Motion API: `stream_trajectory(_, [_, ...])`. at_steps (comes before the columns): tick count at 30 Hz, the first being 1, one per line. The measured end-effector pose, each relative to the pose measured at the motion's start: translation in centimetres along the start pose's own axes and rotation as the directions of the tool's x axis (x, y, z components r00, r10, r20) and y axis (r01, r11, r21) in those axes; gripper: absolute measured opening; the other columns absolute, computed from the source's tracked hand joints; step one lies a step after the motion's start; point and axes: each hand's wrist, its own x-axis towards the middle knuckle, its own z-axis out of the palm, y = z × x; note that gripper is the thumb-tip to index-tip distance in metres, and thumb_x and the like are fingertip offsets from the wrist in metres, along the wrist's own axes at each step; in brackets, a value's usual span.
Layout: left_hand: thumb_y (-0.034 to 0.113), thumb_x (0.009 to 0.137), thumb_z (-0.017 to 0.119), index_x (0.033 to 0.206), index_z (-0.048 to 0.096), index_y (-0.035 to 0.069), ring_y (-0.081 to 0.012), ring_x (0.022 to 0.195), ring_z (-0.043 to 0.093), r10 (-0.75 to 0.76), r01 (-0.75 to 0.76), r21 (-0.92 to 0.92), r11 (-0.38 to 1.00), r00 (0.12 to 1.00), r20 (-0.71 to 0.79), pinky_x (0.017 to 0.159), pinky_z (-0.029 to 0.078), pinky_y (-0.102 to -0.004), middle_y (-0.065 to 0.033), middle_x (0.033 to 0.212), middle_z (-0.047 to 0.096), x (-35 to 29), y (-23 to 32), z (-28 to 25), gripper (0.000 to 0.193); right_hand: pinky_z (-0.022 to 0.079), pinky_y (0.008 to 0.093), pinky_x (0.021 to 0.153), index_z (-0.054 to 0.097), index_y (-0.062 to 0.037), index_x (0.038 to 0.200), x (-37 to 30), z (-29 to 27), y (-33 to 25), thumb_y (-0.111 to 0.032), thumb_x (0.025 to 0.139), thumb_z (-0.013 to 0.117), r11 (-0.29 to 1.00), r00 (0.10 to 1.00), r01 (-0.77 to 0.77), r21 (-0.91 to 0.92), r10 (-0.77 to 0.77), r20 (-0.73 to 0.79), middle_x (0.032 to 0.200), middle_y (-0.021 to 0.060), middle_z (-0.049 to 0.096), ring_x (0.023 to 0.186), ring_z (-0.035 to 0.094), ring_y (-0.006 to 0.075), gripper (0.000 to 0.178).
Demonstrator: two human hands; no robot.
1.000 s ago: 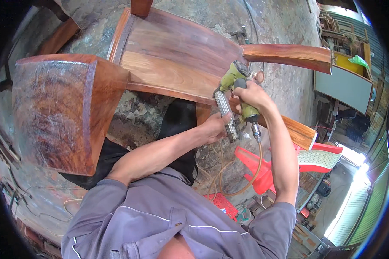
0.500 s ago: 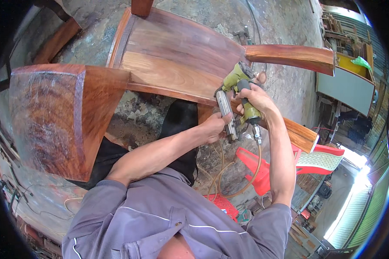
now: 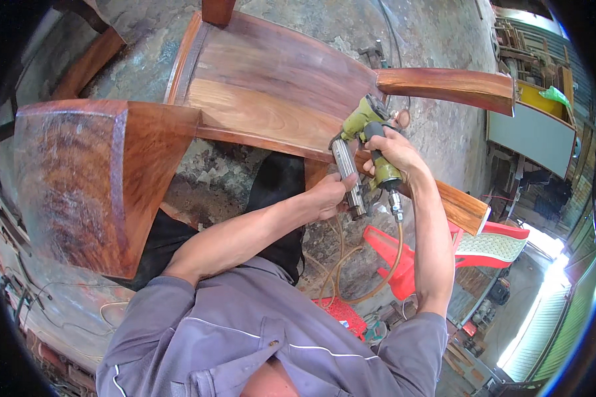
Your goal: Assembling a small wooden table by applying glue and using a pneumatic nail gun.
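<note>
My right hand (image 3: 394,151) is wrapped round the black-and-green handle of an olive-green air nail gun (image 3: 357,120). The fingers of my left hand (image 3: 331,196) grip the gun's ribbed silver magazine near its lower end. The nose of the gun is close to the near right corner of a reddish-brown wooden chair (image 3: 265,109), which lies tipped over on the floor; whether the two touch, I cannot tell. A broad curved wooden panel (image 3: 73,185) stands at the left, and a wooden leg (image 3: 444,86) sticks out to the right.
A tan air hose (image 3: 398,255) runs from the gun's handle down to the floor. A red plastic chair (image 3: 490,245) lies at the right, and a red perforated piece (image 3: 341,314) is near my right side. Further off stands a grey-topped yellow cabinet (image 3: 530,142).
Almost nothing differs. Both hands keep their hold on the nail gun, and the whole view has shifted very slightly.
</note>
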Motion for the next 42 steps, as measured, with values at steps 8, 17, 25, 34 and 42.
stream_trajectory(8, [0.029,0.111,0.048,0.129,0.055,0.006,-0.0179,0.096,0.068,0.001,0.000,0.018,1.000,1.000,-0.008,0.085,0.058,-0.0413,-0.0041,0.110,0.068,-0.1,0.4,0.0,0.030,0.054,0.0319,0.050,0.053,-0.0042,0.114,0.3,0.1,-0.2,-0.009,0.089,0.061,1.000,1.000,0.010,0.002,-0.010,0.011,0.086,0.0097,0.063,0.057,0.064,0.0173,0.027])
stream_trajectory(17, [0.030,0.113,0.044,0.131,0.054,0.003,-0.0179,0.092,0.069,0.058,-0.055,-0.081,0.995,0.998,0.030,0.080,0.058,-0.0403,-0.0046,0.109,0.067,-2.9,1.9,1.2,0.034,0.057,0.0311,0.052,0.058,0.0018,0.114,0.5,0.2,0.5,-0.019,0.095,0.063,0.944,0.994,-0.004,0.330,-0.033,0.106,0.082,0.0137,0.069,0.058,0.067,0.0186,0.028])
stream_trajectory(25, [0.030,0.114,0.040,0.132,0.055,0.008,-0.0142,0.080,0.062,0.087,-0.087,-0.050,0.995,0.996,0.008,0.067,0.053,-0.0366,-0.0008,0.101,0.064,-4.8,2.9,0.1,0.032,0.053,0.0259,0.046,0.059,0.0048,0.112,1.5,2.3,2.1,-0.048,0.105,0.052,0.766,0.944,-0.062,0.640,-0.163,0.286,0.075,0.0109,0.065,0.054,0.063,0.0167,0.053])
stream_trajectory(34, [0.026,0.114,0.038,0.142,0.047,0.003,-0.0168,0.095,0.064,0.083,-0.084,0.032,0.996,0.996,0.022,0.084,0.057,-0.0397,-0.0039,0.114,0.062,-5.2,3.0,-1.3,0.037,0.053,0.0270,0.044,0.059,0.0064,0.110,1.7,3.3,1.8,-0.047,0.105,0.052,0.740,0.942,-0.089,0.667,-0.155,0.296,0.073,0.0114,0.064,0.052,0.062,0.0179,0.054])
stream_trajectory(42, [0.027,0.114,0.040,0.142,0.049,0.007,-0.0163,0.090,0.062,0.059,-0.058,-0.022,0.998,0.998,0.035,0.081,0.057,-0.0392,-0.0025,0.110,0.062,-6.1,3.5,-1.1,0.036,0.053,0.0283,0.043,0.058,0.0020,0.107,1.7,3.5,2.5,-0.048,0.105,0.050,0.731,0.967,-0.091,0.677,-0.097,0.234,0.070,0.0137,0.065,0.050,0.062,0.0209,0.051])
